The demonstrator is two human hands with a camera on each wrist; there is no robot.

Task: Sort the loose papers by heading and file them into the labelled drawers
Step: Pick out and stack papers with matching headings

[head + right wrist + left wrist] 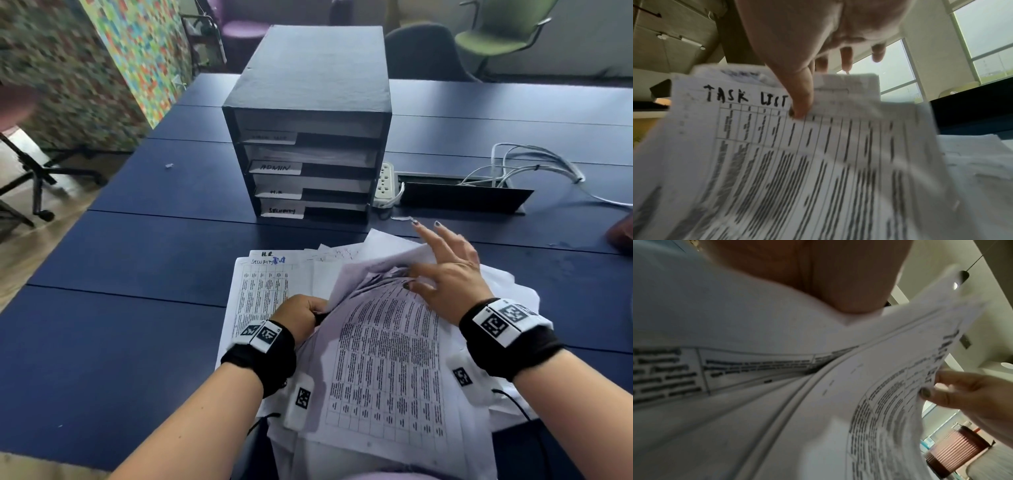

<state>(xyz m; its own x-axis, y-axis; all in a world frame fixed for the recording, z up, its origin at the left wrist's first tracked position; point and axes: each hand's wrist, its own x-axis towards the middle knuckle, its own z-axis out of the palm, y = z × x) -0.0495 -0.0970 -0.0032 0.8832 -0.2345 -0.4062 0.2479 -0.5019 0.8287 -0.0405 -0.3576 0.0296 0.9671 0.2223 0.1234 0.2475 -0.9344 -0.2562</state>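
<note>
A dark blue drawer unit stands mid-table with labels ADMIN, H.R and SECURITY; the top label is unreadable. A loose pile of printed papers lies in front of it. My left hand grips the left edge of a lifted bundle. My right hand pinches the top of those sheets, thumb on a sheet headed TASK LIST, fingers straight behind. A flat sheet headed SECURITY lies to the left, over one headed H.R.
The dark blue table reaches out to the left. A white power strip, an open cable flap and white cables sit right of the drawers. A brown ribbed cup stands at the right. Chairs stand behind.
</note>
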